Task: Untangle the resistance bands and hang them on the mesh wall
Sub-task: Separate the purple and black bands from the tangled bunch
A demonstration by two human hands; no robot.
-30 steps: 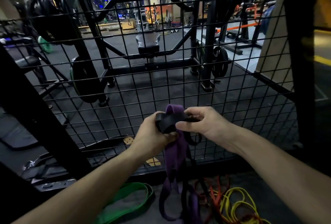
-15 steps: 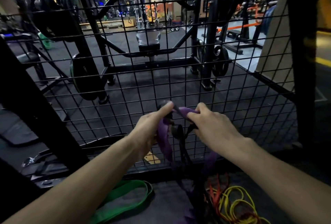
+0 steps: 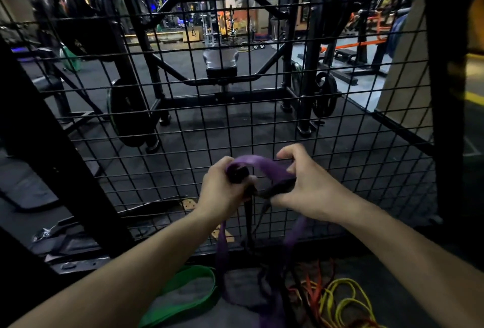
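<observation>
A purple resistance band (image 3: 264, 166) arches between my two hands just in front of the black mesh wall (image 3: 340, 144). My left hand (image 3: 225, 189) grips its left end together with a black band (image 3: 237, 174). My right hand (image 3: 306, 189) pinches the purple band's right side and a black strap (image 3: 279, 188). Both purple tails hang down to the floor, tangled with thin black bands.
On the floor lie a green band (image 3: 183, 291) at lower left and thin yellow (image 3: 345, 304) and orange (image 3: 311, 288) bands at lower right. A thick black frame post (image 3: 60, 170) slants at left; another post (image 3: 445, 118) stands at right. Gym machines stand behind the mesh.
My hands have spread apart and the purple band, bunched over the black one a second ago, now stretches as an arch between them, slightly higher against the mesh.
</observation>
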